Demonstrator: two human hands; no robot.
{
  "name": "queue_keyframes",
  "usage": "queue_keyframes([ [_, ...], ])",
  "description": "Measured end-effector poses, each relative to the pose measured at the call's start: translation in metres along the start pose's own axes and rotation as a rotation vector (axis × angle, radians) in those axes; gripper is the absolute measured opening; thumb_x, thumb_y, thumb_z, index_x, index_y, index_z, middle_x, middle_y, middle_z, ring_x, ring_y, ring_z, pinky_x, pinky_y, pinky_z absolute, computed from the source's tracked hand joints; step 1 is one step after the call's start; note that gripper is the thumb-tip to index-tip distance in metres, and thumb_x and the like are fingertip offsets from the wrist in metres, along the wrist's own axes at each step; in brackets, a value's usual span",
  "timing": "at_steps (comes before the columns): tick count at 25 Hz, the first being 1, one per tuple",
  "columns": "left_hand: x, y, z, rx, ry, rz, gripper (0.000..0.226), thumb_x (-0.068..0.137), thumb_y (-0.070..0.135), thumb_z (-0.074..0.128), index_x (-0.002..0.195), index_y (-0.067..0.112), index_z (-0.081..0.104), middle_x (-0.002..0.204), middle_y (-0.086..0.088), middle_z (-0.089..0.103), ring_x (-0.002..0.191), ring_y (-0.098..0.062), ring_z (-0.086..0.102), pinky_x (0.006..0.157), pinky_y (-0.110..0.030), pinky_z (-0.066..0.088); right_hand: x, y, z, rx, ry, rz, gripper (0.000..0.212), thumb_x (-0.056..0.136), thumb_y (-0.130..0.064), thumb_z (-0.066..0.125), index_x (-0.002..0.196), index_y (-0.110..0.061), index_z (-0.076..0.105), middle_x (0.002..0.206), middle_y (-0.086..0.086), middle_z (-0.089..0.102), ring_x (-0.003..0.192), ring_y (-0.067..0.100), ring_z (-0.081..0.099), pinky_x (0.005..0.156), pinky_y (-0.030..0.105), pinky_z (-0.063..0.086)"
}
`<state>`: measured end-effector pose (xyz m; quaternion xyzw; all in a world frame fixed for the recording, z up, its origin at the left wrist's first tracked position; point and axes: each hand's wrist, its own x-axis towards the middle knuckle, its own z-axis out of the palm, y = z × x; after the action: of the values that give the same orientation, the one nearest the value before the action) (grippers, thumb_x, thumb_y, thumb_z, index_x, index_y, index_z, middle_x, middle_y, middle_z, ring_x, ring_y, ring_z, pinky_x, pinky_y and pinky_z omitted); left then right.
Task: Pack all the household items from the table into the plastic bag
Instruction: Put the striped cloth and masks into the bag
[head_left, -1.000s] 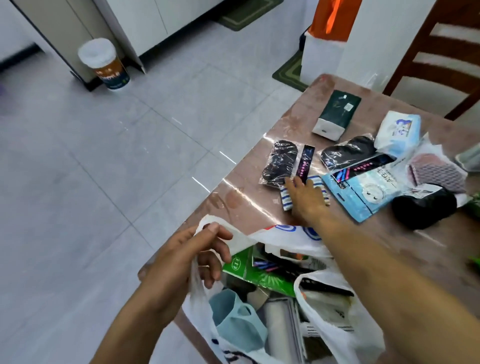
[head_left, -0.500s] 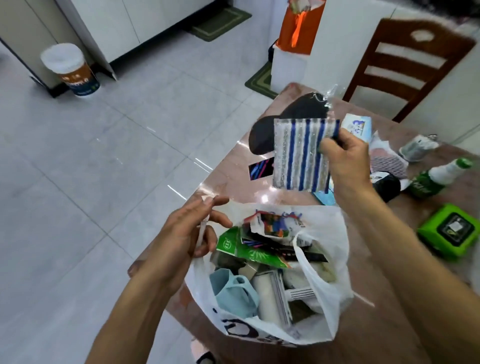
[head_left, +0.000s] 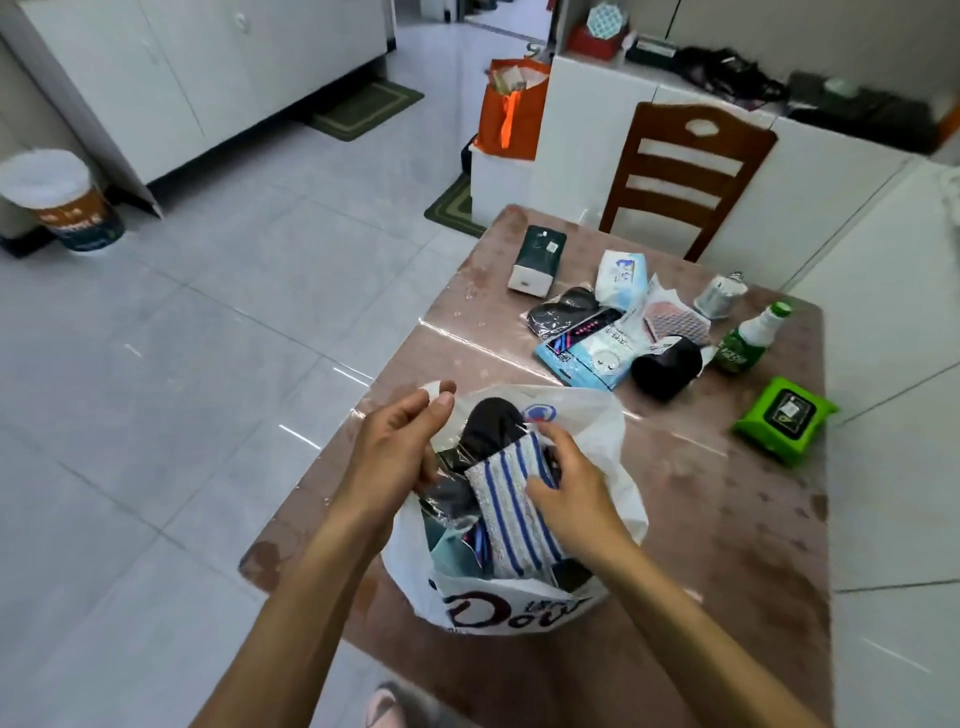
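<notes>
You see a brown wooden slat-back chair (head_left: 688, 176) at the far edge | an orange paper bag (head_left: 511, 111) on a white box | two green floor mats (head_left: 366, 109) on grey tiles | a white-lidded round bin (head_left: 60, 200) by white cabinets (head_left: 208, 67)

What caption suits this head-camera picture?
Right hand pushes a striped cloth into the plastic bag held by the left hand.

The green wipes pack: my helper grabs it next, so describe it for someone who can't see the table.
On the brown table, look right of the white plastic bag. The green wipes pack lies alone there, flat, bright green with a black lid panel; the green bottle beyond it stands upright.
</notes>
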<state>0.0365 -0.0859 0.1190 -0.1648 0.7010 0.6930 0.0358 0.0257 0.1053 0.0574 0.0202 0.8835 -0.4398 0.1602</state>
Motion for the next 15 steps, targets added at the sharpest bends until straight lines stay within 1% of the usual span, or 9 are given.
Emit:
queue_keyframes([
  [1,0.000,0.000,-0.001,-0.004,0.017,-0.011,0.027,0.094,0.033,0.058,0.115,0.021,0.070,0.070,-0.018,0.053,0.044,-0.014,0.045,0.039,-0.017,0.037,0.006,-0.004,0.006,0.058,-0.042,0.028,0.063,0.088,-0.009,0.056,0.139,-0.039,0.034,0.125,0.001,0.060,0.084,0.018,0.061,0.062,0.020,0.045],
  [2,-0.001,0.001,-0.004,-0.003,0.035,-0.018,0.027,0.094,0.033,0.059,0.115,0.022,0.070,0.067,-0.017,0.053,0.043,-0.013,0.045,0.040,-0.018,0.037,0.015,-0.002,0.010,0.034,-0.059,0.043,0.068,0.088,-0.014,0.060,0.144,-0.038,0.027,0.140,0.002,0.051,0.099,0.019,0.059,0.074,0.022,0.047],
  [4,-0.001,0.002,-0.010,0.012,0.050,-0.015,0.024,0.093,0.034,0.060,0.111,0.025,0.072,0.056,-0.005,0.053,0.044,-0.014,0.046,0.044,-0.021,0.036,0.027,0.015,0.003,-0.238,-0.083,0.121,0.075,0.087,-0.039,0.064,0.149,-0.031,0.022,0.158,0.002,0.027,0.136,0.028,0.036,0.106,0.042,0.037],
  [6,-0.001,0.002,-0.013,0.016,0.048,-0.011,0.019,0.092,0.035,0.060,0.103,0.028,0.074,0.052,0.006,0.053,0.046,-0.015,0.045,0.048,-0.025,0.035,0.025,0.032,-0.014,-0.570,-0.096,0.190,0.080,0.083,-0.063,0.055,0.148,-0.025,0.027,0.159,0.006,0.021,0.144,0.038,0.016,0.113,0.056,0.024],
  [8,0.001,0.002,-0.011,0.008,0.037,0.011,0.016,0.092,0.032,0.062,0.099,0.028,0.075,0.059,0.002,0.056,0.046,-0.015,0.044,0.049,-0.026,0.035,0.021,0.038,-0.032,-0.783,-0.090,0.168,0.077,0.082,-0.066,0.052,0.141,-0.021,0.035,0.151,0.011,0.033,0.139,0.040,0.023,0.107,0.055,0.032],
  [10,0.002,0.001,-0.007,0.023,0.037,0.019,0.014,0.092,0.029,0.063,0.098,0.026,0.075,0.072,-0.006,0.060,0.045,-0.015,0.043,0.047,-0.025,0.038,0.015,0.025,-0.048,-0.908,-0.124,0.155,0.058,0.083,-0.048,0.059,0.130,-0.017,0.044,0.134,0.011,0.051,0.123,0.035,0.046,0.088,0.044,0.045],
  [12,0.002,0.002,-0.001,0.037,0.029,0.032,0.013,0.093,0.025,0.062,0.095,0.023,0.075,0.091,0.002,0.067,0.044,-0.014,0.042,0.047,-0.024,0.040,0.006,0.004,-0.060,-0.983,-0.071,0.105,0.039,0.085,-0.034,0.058,0.119,-0.017,0.051,0.114,0.006,0.064,0.100,0.029,0.061,0.073,0.035,0.048],
  [14,0.005,0.002,0.005,0.039,0.039,0.035,0.016,0.094,0.023,0.061,0.101,0.020,0.075,0.106,0.015,0.072,0.044,-0.012,0.042,0.046,-0.022,0.043,0.001,-0.017,-0.060,-0.986,0.043,-0.137,0.037,0.090,-0.032,0.055,0.125,-0.020,0.049,0.109,0.002,0.064,0.089,0.025,0.063,0.069,0.035,0.050],
  [15,0.006,0.003,0.005,0.053,0.053,0.039,0.019,0.095,0.023,0.059,0.106,0.021,0.074,0.105,0.015,0.073,0.044,-0.011,0.044,0.045,-0.021,0.044,-0.001,-0.029,-0.052,-0.878,0.026,-0.280,0.041,0.091,-0.033,0.055,0.130,-0.022,0.045,0.115,0.001,0.062,0.090,0.024,0.063,0.070,0.035,0.050],
])
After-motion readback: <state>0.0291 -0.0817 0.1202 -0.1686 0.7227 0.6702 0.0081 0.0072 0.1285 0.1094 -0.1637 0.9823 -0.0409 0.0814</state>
